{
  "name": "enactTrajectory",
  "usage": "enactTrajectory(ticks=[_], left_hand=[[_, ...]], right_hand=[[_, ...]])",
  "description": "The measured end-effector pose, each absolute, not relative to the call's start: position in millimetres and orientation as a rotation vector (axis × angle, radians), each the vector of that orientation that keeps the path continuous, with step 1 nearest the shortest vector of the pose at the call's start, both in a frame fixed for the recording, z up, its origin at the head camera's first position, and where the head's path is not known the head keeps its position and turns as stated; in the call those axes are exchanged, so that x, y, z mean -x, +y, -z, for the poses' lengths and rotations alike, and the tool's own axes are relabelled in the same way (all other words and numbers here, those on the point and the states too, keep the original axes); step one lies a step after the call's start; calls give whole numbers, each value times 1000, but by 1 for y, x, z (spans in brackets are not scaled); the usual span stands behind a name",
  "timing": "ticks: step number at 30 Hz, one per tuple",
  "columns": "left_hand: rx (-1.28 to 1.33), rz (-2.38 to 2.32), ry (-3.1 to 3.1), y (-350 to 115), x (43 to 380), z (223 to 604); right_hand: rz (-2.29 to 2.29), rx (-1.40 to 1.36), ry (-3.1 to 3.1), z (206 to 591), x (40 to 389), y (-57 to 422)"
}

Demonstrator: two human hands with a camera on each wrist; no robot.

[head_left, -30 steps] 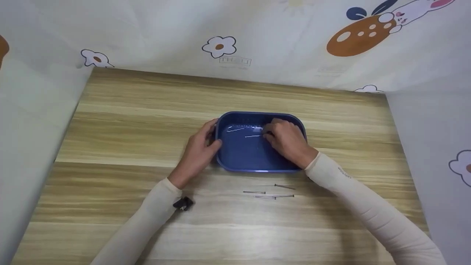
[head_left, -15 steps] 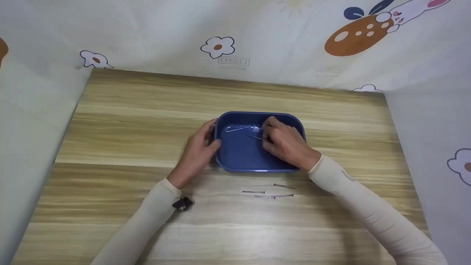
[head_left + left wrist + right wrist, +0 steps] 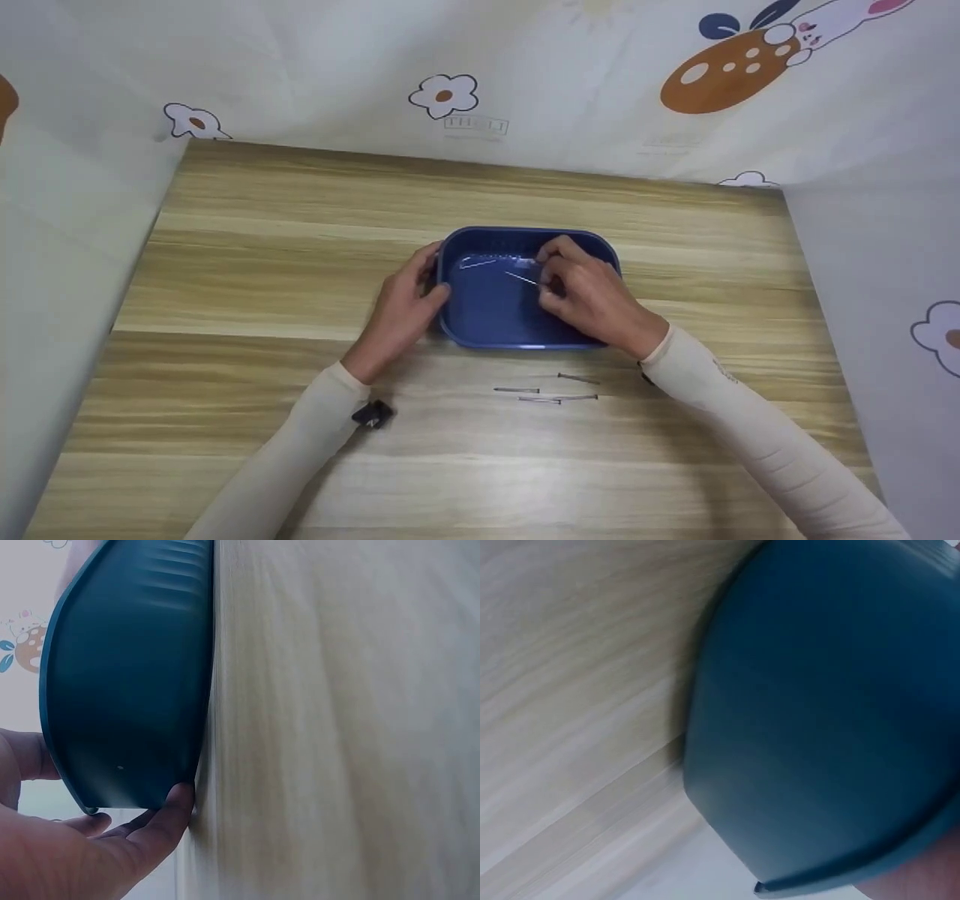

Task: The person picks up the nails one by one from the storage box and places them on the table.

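Note:
In the head view a blue rectangular tray (image 3: 491, 315) with rounded corners lies on the wood-grain table. My left hand (image 3: 405, 300) grips its left end, thumb at the rim and fingers along the outer wall; the left wrist view shows those fingertips (image 3: 178, 799) low on the wall, close to the table. Inside the tray my right hand (image 3: 592, 292) pinches a thin shiny nail (image 3: 521, 278), which points left over the tray floor. The nail's other end is hidden in the fingers. Several loose nails (image 3: 517, 390) lie on the table in front of the tray.
The table (image 3: 300, 225) is bounded by a pale printed cloth (image 3: 337, 67) behind and at both sides. A small black device (image 3: 373, 414) sits at the left sleeve's cuff. In the right wrist view the tray's outer wall (image 3: 817, 712) fills much of the picture.
My right hand has shifted slightly right and toward me, and the nail it pinches has swung from nearly level to slanting. The left hand and the loose nails stay put.

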State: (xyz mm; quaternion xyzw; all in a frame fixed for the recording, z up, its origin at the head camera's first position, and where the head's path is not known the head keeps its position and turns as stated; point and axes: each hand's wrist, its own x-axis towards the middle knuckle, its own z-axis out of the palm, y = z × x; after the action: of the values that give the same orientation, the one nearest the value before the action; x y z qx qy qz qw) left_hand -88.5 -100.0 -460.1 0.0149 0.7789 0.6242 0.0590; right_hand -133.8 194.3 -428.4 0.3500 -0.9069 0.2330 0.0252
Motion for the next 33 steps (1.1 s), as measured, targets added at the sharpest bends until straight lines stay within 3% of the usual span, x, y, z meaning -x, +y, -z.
enactTrajectory(ticks=[33], left_hand=[[-63,-1932,2339,-100,88,460]], right_hand=[[-1245,-987,-2544,427,83,225]])
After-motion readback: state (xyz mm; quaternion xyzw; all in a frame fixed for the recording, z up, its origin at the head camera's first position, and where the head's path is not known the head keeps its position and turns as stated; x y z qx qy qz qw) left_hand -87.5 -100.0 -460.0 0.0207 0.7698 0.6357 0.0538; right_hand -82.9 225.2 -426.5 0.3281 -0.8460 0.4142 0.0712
